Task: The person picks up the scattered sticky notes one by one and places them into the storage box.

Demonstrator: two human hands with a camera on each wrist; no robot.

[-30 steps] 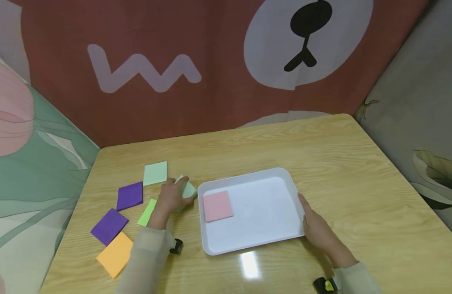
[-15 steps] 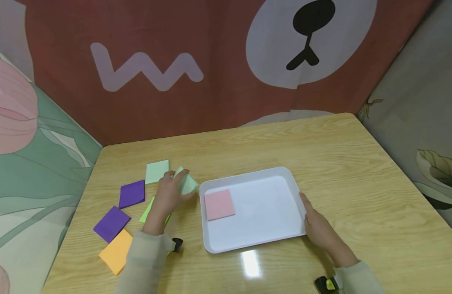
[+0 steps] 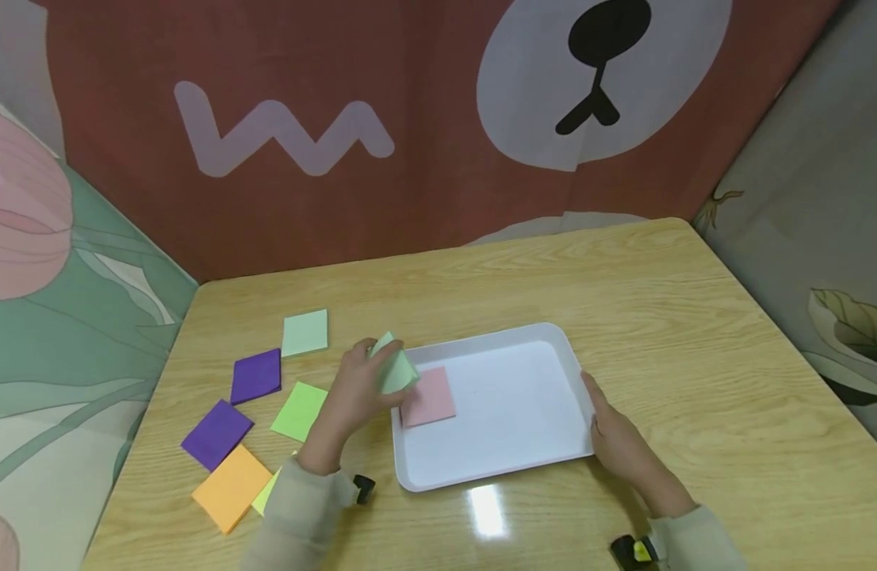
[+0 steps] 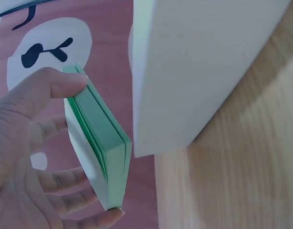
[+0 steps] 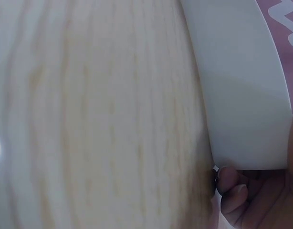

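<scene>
1. Fingers and thumb of the left hand (image 3: 353, 388) are curled round a pale green pad of notes (image 3: 394, 369), which is held tilted over the left rim of the white tray (image 3: 553, 337), at the centre of the frame.
2. Edge-on pages of the pad (image 4: 101, 143) are seen in the left wrist view, just beside the tray wall (image 4: 194, 71).
3. Right hand (image 3: 620, 444) is laid against the tray's right edge with fingers nearly straight.
4. Pink pad (image 3: 430, 396) is seen lying inside the tray.
5. Purple, orange and green pads are spread on the wooden surface (image 3: 695, 357) at lower left.
</scene>
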